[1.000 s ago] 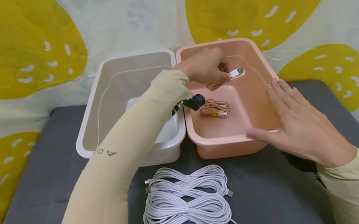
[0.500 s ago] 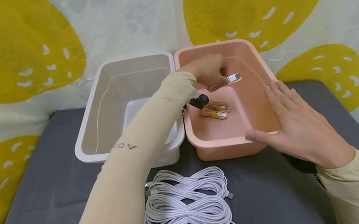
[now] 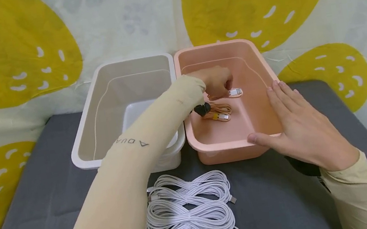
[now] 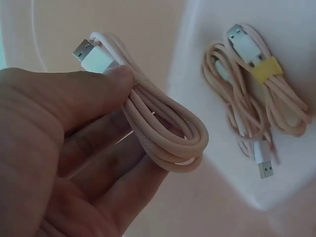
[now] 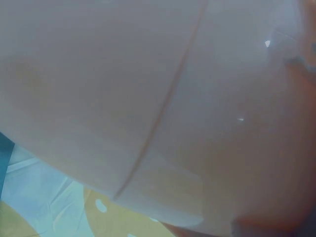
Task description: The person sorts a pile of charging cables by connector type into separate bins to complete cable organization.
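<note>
We are looking down into the pink bin, where the left hand is curling its fingers round a coiled pink cable. From the left wrist view the thumb is pressing the coil just below its white plug, and the other fingers are cupping the loops from underneath, so the hand is closing firmly on the bundle. The coil is hanging just above the bin's floor, toward 12 o'clock of the bin's middle.

At 5 o'clock from the held coil a second pink cable is lying on the bin floor, bound with a yellow tie, near the held one but apart from it.

We are seeing the right hand lying flat with its fingers straight on the bin's rim at 3 to 5 o'clock, thumb spread along the near edge; it is gripping nothing, only resting there. The right wrist view is showing only blurred pink wall.

The white bin is standing at 9 o'clock, touching the pink one. At 6 o'clock on the grey counter white cables are lying in loose coils.
</note>
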